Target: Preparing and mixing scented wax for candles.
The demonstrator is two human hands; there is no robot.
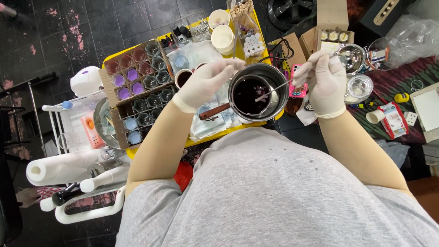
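Right hand (325, 82) pinches a thin metal stirrer (279, 88) dipped in the dark liquid of a steel pot (259, 93) on the yellow bench (228, 131). Left hand (206, 82), fingers closed, seems to hold something thin at the pot's rim; grip unclear.

Both gloved hands sit in the upper middle of the frame. The left hand (206, 82) is loosely curled, palm down. The right hand (322, 80) is closed in a pinch, forearm angling down-right.
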